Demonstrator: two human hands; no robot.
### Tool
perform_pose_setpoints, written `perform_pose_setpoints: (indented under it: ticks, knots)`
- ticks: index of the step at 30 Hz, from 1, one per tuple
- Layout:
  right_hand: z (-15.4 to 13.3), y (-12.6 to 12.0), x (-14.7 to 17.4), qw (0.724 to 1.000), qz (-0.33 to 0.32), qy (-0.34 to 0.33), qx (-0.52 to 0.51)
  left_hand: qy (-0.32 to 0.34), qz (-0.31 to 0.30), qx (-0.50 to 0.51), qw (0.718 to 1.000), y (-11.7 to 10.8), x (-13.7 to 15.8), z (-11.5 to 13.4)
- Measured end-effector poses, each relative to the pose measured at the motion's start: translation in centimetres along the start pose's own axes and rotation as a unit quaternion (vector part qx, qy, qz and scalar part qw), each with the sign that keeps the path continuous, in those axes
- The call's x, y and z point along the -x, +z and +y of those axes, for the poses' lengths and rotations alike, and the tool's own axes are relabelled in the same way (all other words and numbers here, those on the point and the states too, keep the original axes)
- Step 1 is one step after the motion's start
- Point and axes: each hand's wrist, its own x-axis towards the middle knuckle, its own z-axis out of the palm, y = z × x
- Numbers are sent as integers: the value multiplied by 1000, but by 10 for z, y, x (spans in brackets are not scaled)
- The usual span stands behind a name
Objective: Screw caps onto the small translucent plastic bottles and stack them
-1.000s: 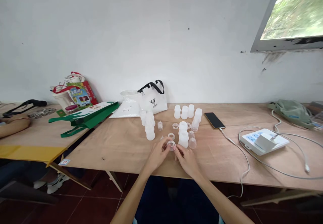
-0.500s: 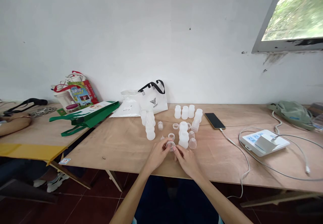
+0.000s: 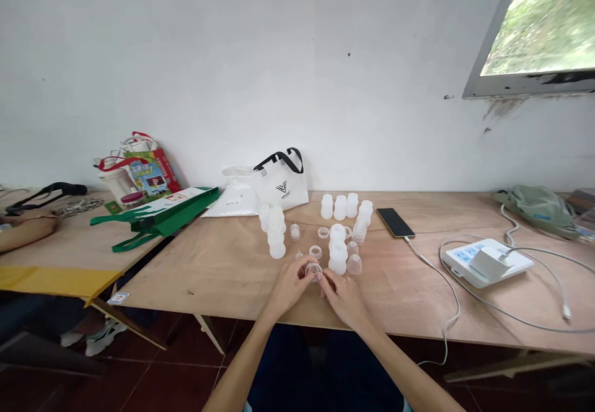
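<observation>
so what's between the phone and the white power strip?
Head view: bare wooden table crossed only by the phone's white charging cable, left of the power strip.

Little has shifted. The two hands, left hand [image 3: 290, 285] and right hand [image 3: 344, 297], have edged slightly up the frame from centre, carrying the small clear ring [image 3: 314, 270] with them; the fingertips have closed a touch more over it.

A plywood table [image 3: 232, 269] is seen; on it are set white plastic bottles [image 3: 344, 206], a phone [image 3: 395, 222], a power strip [image 3: 486, 261] and a white bag [image 3: 281, 187].
</observation>
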Motion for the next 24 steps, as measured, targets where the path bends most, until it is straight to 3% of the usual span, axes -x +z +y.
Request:
perform_pose_setpoints:
  ticks: [13,24]
  knots:
    - [0,0,1,1000,-2,-1,-5,-13,9,5,1000,2,1,1]
    - [-1,-2,1,998,25,22,-59,-12,42,86,995,2,0,1]
